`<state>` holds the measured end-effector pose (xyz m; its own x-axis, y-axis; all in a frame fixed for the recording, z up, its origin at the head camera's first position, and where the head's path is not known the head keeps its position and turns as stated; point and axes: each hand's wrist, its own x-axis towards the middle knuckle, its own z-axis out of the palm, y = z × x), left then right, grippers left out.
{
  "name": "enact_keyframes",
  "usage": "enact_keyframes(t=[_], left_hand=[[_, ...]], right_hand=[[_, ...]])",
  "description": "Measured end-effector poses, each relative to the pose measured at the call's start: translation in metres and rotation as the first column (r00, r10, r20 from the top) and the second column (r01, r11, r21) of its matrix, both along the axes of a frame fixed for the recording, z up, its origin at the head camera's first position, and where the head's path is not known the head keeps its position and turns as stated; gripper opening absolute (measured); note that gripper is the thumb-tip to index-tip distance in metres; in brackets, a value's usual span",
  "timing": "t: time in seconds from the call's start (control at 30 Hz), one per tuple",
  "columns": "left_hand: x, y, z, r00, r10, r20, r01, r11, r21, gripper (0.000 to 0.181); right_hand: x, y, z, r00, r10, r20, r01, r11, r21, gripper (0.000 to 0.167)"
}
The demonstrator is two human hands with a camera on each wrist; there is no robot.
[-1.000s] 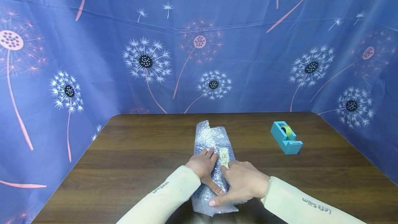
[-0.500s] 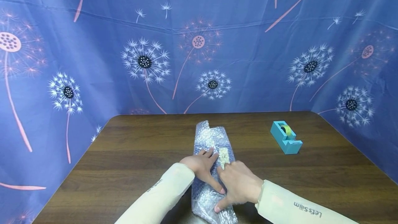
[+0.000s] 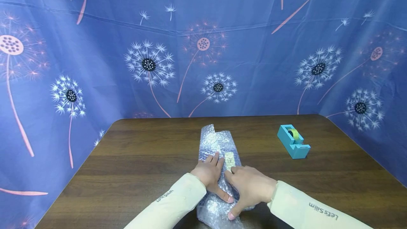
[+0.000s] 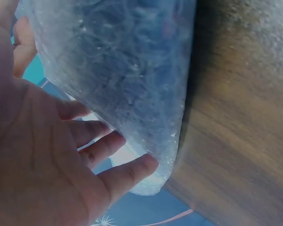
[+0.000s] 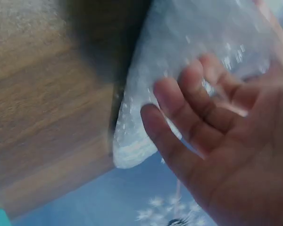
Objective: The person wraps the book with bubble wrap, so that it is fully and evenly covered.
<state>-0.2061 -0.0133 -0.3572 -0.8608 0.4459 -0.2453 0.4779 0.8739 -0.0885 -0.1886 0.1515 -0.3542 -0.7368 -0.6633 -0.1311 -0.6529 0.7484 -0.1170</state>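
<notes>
A flat, long bundle of bubble wrap point(image 3: 224, 139) lies on the wooden table, its long side pointing away from me. On its upper face shows a pale yellow patch point(image 3: 229, 159), perhaps tape or a label. My left hand point(image 3: 210, 176) rests on the bundle's left part with fingers extended and thumb pointing to the near right. Just right of it, my right hand point(image 3: 252, 186) touches the wrap with fingers slightly bent. Its thumb reaches onto the loose near end. In the wrist views, the fingertips of both hands lie against the bubble wrap. What is wrapped inside cannot be made out.
A turquoise tape dispenser point(image 3: 292, 142) with a yellow-green roll stands at the back right of the brown wooden table point(image 3: 143, 151). Behind the table hangs a blue curtain point(image 3: 248, 52) with a dandelion pattern.
The right hand shifted slightly left, then back right, and its thumb now sits a bit farther right. The near flap of wrap changed shape and reaches closer to me. The left hand stays nearly in place.
</notes>
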Motion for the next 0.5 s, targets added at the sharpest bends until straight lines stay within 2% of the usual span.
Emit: enact_keyframes(t=[0.07,0.13,0.27,0.3,0.37,0.43,0.5], left_hand=[[0.001,0.0,0.001,1.0,-0.005,-0.025,0.005,1.0,0.01,0.123],[0.003,-0.001,0.002,0.999,-0.011,-0.048,0.012,0.999,0.031,0.122],[0.005,0.0,0.005,0.999,-0.009,-0.043,0.011,0.999,0.05,0.118],[0.005,0.0,0.006,0.999,-0.005,-0.032,0.007,0.999,0.05,0.117],[0.004,0.001,0.007,1.0,0.005,-0.007,-0.005,0.999,0.047,0.116],[0.003,0.002,0.007,1.0,0.011,0.01,-0.012,0.999,0.046,0.115],[0.001,0.003,0.007,1.0,0.015,0.022,-0.016,0.999,0.039,0.114]], right_hand=[[-0.005,0.004,0.006,0.994,-0.01,0.107,0.015,0.999,-0.052,0.066],[-0.011,0.009,0.013,0.973,-0.023,0.23,0.05,0.993,-0.109,0.049],[-0.029,0.018,0.021,0.901,-0.001,0.435,0.103,0.972,-0.211,0.024],[-0.035,0.021,0.021,0.882,0.005,0.472,0.124,0.963,-0.241,0.019],[-0.048,0.025,0.02,0.859,0.012,0.512,0.171,0.935,-0.309,0.016],[-0.061,0.029,0.018,0.861,-0.024,0.507,0.241,0.898,-0.368,0.015],[-0.073,0.032,0.014,0.881,-0.1,0.463,0.315,0.855,-0.413,0.017]])
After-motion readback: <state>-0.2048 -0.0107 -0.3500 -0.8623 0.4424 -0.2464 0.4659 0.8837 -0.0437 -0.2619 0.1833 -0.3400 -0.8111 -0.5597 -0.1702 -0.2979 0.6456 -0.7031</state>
